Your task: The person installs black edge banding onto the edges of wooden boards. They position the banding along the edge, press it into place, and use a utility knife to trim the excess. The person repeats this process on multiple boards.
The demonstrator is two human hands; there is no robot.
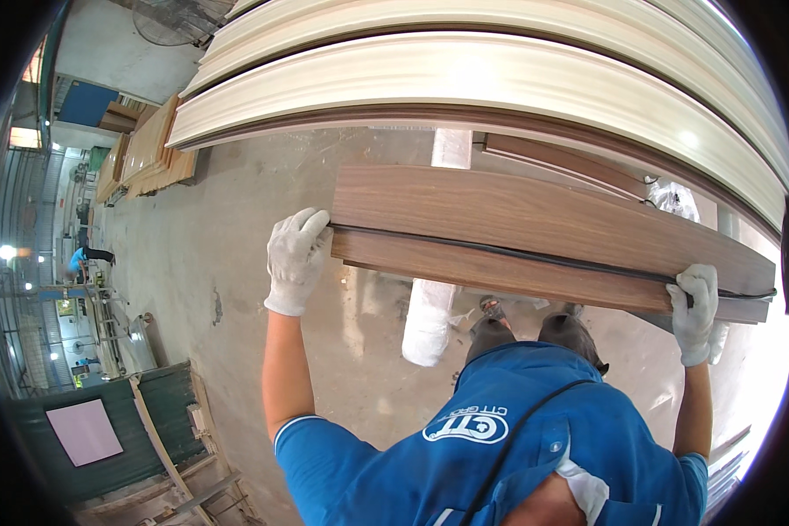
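A long brown wood-grain board (500, 210) lies crosswise in front of me, with a groove along its length. A thin black flexible strip (500, 252) runs along that groove, and its right end trails past my hand to the board's right tip. At the board's left end, my left hand (296, 261), in a white glove, pinches the strip's end between thumb and fingers. My right hand (695, 307), gloved too, has its fingers closed around the strip near the right end. What supports the board is mostly hidden beneath it.
Cream moulded panels (412, 74) span the far side. A plastic-wrapped support (429, 320) passes under the board; another brown board (565, 164) lies beyond. Stacked panels (149, 149) stand far left, a fan (174, 19) behind them. A person in blue (79, 259) is far off left.
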